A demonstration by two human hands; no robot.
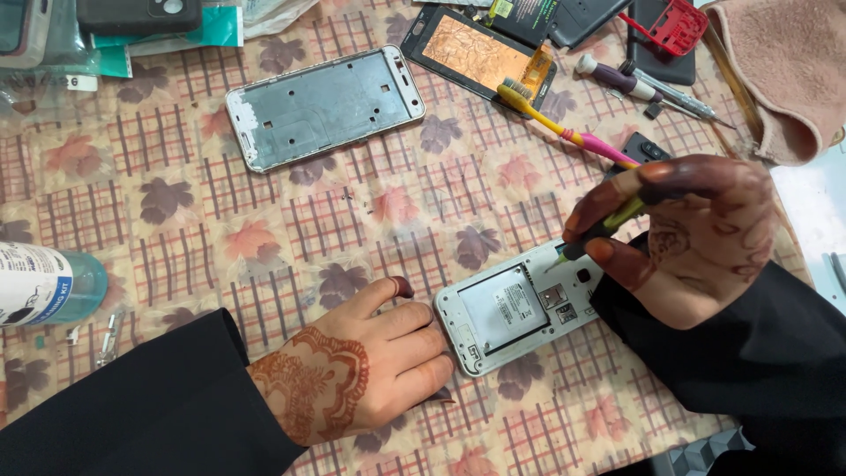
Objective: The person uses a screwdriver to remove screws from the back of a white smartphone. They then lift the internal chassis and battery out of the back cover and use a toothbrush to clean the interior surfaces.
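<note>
A tablecloth (264, 220) printed with leaves and checks is covering the table. Even light is falling across it.

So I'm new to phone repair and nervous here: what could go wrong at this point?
The screwdriver in the right hand could slip and scratch the opened phone. The left hand only steadies one end, so the phone might shift. Tiny loose parts could get lost on the busy patterned tablecloth.

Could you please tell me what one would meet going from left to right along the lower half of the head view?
Clear blue plastic bottle with white label → left hand flat on the cloth → opened white phone body → right hand holding a green-handled screwdriver.
</note>
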